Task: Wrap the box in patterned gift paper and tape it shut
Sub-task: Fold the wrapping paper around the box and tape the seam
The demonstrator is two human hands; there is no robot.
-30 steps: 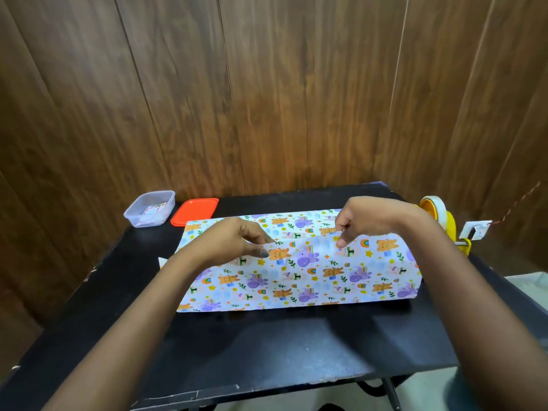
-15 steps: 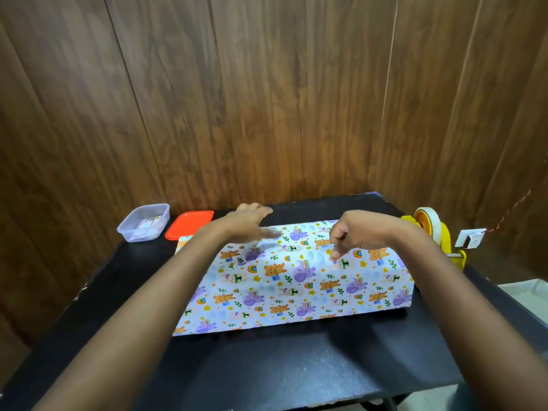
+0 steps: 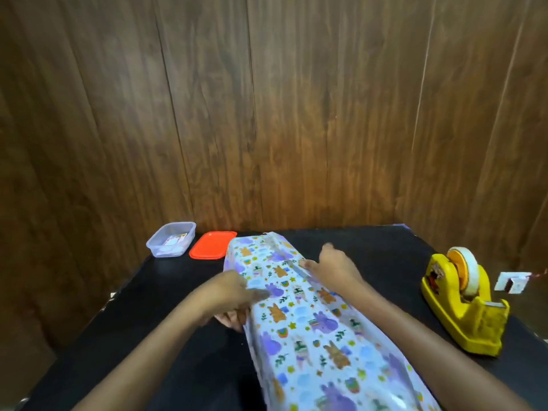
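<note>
Glossy patterned paper (image 3: pixel 323 360) sheathes the long box (image 3: pixel 267 262), which lies on the black table (image 3: pixel 142 345), running from the near edge toward the back left. It looks light but slick, and the thin paper would likely crease if pinched, so the stiff long edges are the place to hold. The left hand (image 3: pixel 231 295) does so, thumb on top, fingers (image 3: pixel 232 318) curled under the left side. The right hand (image 3: pixel 335 269) touches the right edge; blur hides whether its fingers grip. A yellow tape dispenser (image 3: pixel 462 310) stands well to the right; a clear tub (image 3: pixel 172 240) and orange lid (image 3: pixel 213 244) sit near the far end, within a swing's reach.
</note>
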